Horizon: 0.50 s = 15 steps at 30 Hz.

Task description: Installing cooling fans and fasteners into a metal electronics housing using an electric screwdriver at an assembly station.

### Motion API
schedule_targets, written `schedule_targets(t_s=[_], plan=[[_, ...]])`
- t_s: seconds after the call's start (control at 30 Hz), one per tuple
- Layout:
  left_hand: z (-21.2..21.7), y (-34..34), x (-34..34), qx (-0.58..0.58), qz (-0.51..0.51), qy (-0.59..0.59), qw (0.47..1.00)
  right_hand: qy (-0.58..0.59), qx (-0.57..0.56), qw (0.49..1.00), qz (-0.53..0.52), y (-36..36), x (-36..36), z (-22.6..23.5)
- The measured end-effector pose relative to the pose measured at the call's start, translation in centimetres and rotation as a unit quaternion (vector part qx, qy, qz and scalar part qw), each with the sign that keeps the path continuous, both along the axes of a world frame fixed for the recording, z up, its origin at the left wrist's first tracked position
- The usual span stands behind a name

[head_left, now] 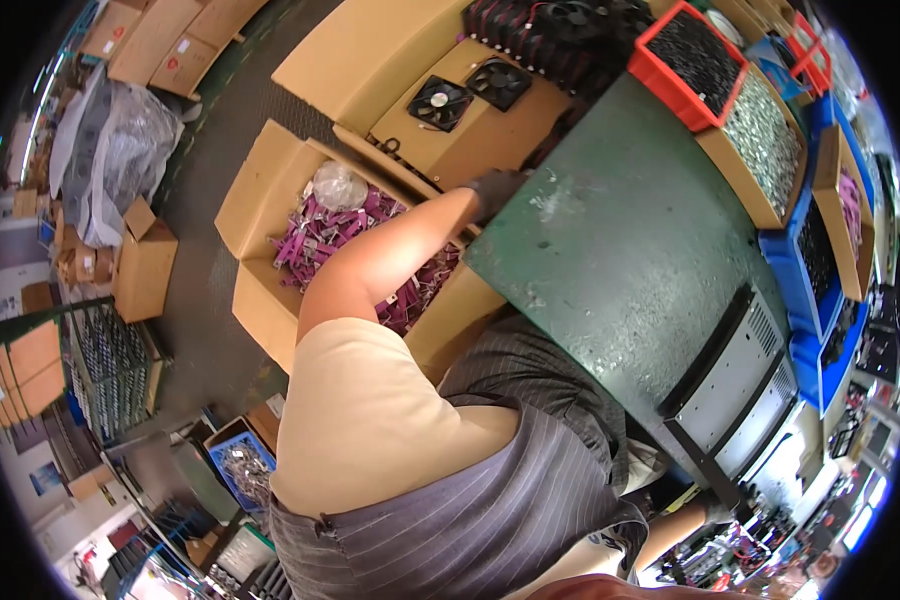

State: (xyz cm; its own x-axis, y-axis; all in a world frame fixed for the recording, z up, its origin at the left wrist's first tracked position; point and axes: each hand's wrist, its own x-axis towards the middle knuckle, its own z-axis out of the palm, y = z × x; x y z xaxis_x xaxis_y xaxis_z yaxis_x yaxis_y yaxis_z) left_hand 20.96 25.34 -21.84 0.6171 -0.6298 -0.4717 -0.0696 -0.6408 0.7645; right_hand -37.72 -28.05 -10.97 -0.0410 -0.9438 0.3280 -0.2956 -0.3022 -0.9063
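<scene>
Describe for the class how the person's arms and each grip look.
The left arm has a short cream sleeve and a bare forearm; the left grip seems dark-gloved. The right forearm is bare; the right grip looks dark-gloved too, though small and unclear.

The fans (439, 103) are black, the tabletop (620, 235) green (flecked whitish), the apron (410, 505) pinstriped grey.

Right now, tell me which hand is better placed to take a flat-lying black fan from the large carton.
Left, I'd judge: the left hand is at the near side of the large carton with the black fans, while the right hand is farther off, near the grey panel.
</scene>
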Motion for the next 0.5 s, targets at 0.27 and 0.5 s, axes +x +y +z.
schedule_targets(t_s=[0.27, 0.5], plan=[[2.1, -2.1, -0.7, -0.093, 0.165, 0.164, 0.968, -0.005, 0.008, 0.989, 0.145, 1.5, -1.2, -1.5], [7.3, -1.3, 3.3, 0.158, 0.141, -0.105, 0.972, -0.012, 0.023, 0.972, 0.232, 1.5, -3.0, -1.9]])
